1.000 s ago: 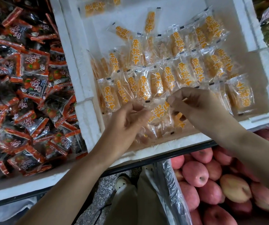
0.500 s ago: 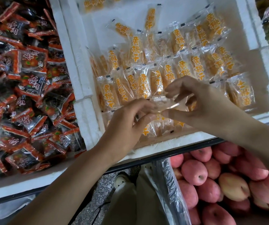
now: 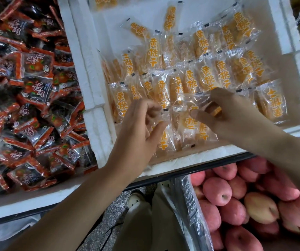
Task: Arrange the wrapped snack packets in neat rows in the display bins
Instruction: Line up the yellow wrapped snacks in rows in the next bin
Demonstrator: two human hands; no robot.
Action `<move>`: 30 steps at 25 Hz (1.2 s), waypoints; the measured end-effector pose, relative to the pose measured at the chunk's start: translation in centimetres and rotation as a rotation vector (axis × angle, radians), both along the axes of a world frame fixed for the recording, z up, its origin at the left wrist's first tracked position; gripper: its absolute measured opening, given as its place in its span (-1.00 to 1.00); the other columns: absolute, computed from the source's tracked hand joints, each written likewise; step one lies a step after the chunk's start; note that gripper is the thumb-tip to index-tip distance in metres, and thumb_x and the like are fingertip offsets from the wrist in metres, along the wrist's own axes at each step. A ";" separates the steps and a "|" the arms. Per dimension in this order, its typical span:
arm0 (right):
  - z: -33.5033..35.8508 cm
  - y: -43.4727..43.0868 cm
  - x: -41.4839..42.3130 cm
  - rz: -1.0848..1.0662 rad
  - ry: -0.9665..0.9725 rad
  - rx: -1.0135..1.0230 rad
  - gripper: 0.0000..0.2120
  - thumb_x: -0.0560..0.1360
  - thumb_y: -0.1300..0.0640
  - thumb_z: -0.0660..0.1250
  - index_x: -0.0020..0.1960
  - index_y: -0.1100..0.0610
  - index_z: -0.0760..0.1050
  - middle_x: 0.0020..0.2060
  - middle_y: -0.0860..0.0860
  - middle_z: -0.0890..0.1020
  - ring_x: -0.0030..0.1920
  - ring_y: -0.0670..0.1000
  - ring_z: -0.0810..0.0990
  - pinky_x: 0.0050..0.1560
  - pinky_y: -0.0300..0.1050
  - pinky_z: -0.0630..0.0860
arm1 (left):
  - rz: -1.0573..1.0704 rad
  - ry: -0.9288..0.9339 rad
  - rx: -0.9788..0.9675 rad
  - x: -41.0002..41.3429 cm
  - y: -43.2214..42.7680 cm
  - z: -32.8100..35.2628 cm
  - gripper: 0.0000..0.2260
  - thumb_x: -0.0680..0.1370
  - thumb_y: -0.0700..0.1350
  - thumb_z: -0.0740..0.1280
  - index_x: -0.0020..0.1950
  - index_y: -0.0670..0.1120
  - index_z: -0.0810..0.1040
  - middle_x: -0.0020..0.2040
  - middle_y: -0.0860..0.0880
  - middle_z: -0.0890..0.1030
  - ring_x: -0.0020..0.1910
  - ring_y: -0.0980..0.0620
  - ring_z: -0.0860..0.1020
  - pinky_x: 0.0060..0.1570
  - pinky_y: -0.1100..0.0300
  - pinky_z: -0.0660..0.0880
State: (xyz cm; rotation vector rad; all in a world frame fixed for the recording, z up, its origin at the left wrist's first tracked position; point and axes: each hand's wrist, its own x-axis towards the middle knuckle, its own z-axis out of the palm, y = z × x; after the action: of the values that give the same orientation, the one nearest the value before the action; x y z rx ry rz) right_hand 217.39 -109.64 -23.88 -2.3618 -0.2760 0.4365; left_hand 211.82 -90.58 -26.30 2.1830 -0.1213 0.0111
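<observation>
Stock: dried yellow-peach packets [image 3: 205,75], clear wrappers with orange lettering.
Container: white foam bin [image 3: 98,98], lying under and beyond both grips.
Arrangement: the packets stood in overlapping rows across the bin's middle, just beyond the grips. A few loose ones lay askew farther off on bare foam. More lay directly beneath the grips, against the bin's near wall.

Entry, right grip [image 3: 236,118]: it was closed on one clear packet [image 3: 194,99], with the thumb below and the fingers curled over the top. An orange piece showed between the fingers. The packet was held just above the nearest row, its free end reaching toward the left grip.

Entry, left grip [image 3: 142,127]: the fingers were curled and the thumb extended. Thumb and forefinger were set about a clear end seal just left of the held packet. Whether they actually pinched that seal could not be told.

Left of the left grip: a second foam bin [image 3: 36,198] was heaped with red-and-black packets [image 3: 27,87] in no order.

Nearer than the grips, below the counter's dark front edge [image 3: 181,172]:
- pink-red apples [image 3: 216,191] inside a clear plastic liner [image 3: 190,205], under the right forearm
- a pale shoe [image 3: 134,198] on speckled floor [image 3: 109,223], under the left forearm
</observation>
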 end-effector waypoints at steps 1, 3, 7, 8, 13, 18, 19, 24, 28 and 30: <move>-0.4 0.1 0.2 0.033 0.032 -0.061 -0.92 0.50 0.07 0.32 -0.08 0.08 0.51 -0.27 -0.11 0.55 -0.33 -0.22 0.53 -0.26 -0.43 0.38 | -0.030 0.015 0.082 -0.7 0.6 -0.8 -0.75 0.50 -0.09 0.38 0.11 -0.01 0.39 -0.01 0.04 0.43 -0.11 0.15 0.43 -0.06 0.40 0.39; -1.4 0.8 0.2 0.117 0.127 -0.138 -0.88 0.54 0.10 0.27 0.06 0.09 0.47 -0.23 -0.03 0.61 -0.28 -0.08 0.58 -0.22 -0.23 0.44 | -0.124 0.047 0.246 -1.6 1.2 -2.0 -0.67 0.44 0.02 0.37 0.13 0.04 0.36 0.05 0.04 0.41 -0.01 0.12 0.41 0.08 0.34 0.36; -2.0 2.0 -0.6 0.201 0.002 -0.208 -0.58 0.55 0.16 0.26 0.35 0.07 0.20 -0.03 0.08 0.61 -0.11 0.12 0.62 -0.09 0.07 0.54 | -0.227 -0.036 0.532 -1.6 0.9 -2.5 -0.50 0.35 0.05 0.40 0.24 -0.06 0.40 0.15 -0.11 0.42 0.12 -0.05 0.45 0.12 0.08 0.46; -1.9 1.9 -0.8 0.239 -0.103 -0.273 -0.54 0.54 0.15 0.28 0.37 0.05 0.19 0.09 0.07 0.54 -0.03 0.13 0.59 -0.09 0.04 0.53 | -0.234 -0.056 0.555 -1.4 0.8 -2.4 -0.47 0.34 0.04 0.42 0.25 -0.08 0.41 0.18 -0.12 0.42 0.13 -0.08 0.46 0.14 0.06 0.47; -2.5 0.9 -1.1 0.382 -0.377 -0.318 -0.55 0.44 0.12 0.39 0.30 0.18 0.42 0.12 0.14 0.51 0.00 0.17 0.57 -0.22 -0.06 0.53 | -0.274 -0.067 0.623 -0.6 1.1 -2.0 -0.29 0.35 0.17 0.34 0.41 -0.15 0.34 0.36 -0.08 0.45 0.20 -0.07 0.43 0.23 0.07 0.39; -3.2 0.6 -0.8 0.483 -0.513 -0.474 -0.48 0.44 -0.02 0.26 0.30 0.25 0.44 0.05 0.14 0.59 0.00 0.18 0.57 -0.02 0.07 0.54 | -0.339 -0.083 0.751 -0.5 1.5 -1.9 -0.30 0.32 0.19 0.33 0.35 -0.18 0.45 0.22 -0.09 0.52 0.15 -0.08 0.50 0.10 0.00 0.56; -3.3 0.5 -0.7 0.499 -0.518 -0.470 -0.49 0.46 -0.03 0.22 0.30 0.25 0.43 0.06 0.14 0.58 0.02 0.18 0.57 -0.01 0.07 0.54 | -0.344 -0.071 0.772 -0.5 1.4 -1.9 -0.31 0.31 0.20 0.34 0.34 -0.16 0.46 0.21 -0.08 0.52 0.13 -0.07 0.51 0.08 0.02 0.57; -3.1 -0.1 0.0 0.564 -0.566 -0.445 -0.51 0.50 -0.06 0.07 0.23 0.24 0.48 0.09 0.13 0.59 0.03 0.15 0.59 -0.01 0.03 0.56 | -0.369 -0.090 0.801 0.2 1.3 -0.5 -0.55 0.47 0.21 0.27 0.21 -0.07 0.52 0.16 -0.06 0.50 0.09 -0.01 0.52 0.01 0.10 0.55; -2.1 -1.0 3.9 0.458 -0.602 -0.297 -0.62 0.54 -0.01 0.11 0.22 0.19 0.45 0.05 0.11 0.58 0.02 0.14 0.58 -0.02 0.04 0.57 | -0.289 -0.238 0.742 4.7 0.8 1.0 -0.70 0.55 0.07 0.18 0.11 -0.09 0.54 0.10 -0.06 0.50 0.05 -0.02 0.47 0.03 0.06 0.48; -1.9 -1.1 8.2 0.344 -0.609 -0.232 -0.65 0.57 0.06 0.13 0.26 0.21 0.42 0.10 0.15 0.54 0.08 0.18 0.53 0.06 0.09 0.53 | -0.199 -0.268 0.708 9.0 0.4 1.0 -0.69 0.56 0.05 0.16 0.13 -0.10 0.52 0.11 -0.08 0.48 0.08 -0.06 0.46 0.05 0.01 0.46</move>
State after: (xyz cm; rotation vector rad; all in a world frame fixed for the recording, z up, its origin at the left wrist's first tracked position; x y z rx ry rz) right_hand 225.64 -110.76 -25.83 -2.6327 -0.9667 -0.1218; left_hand 220.86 -90.18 -25.33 2.8541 -0.5669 0.1708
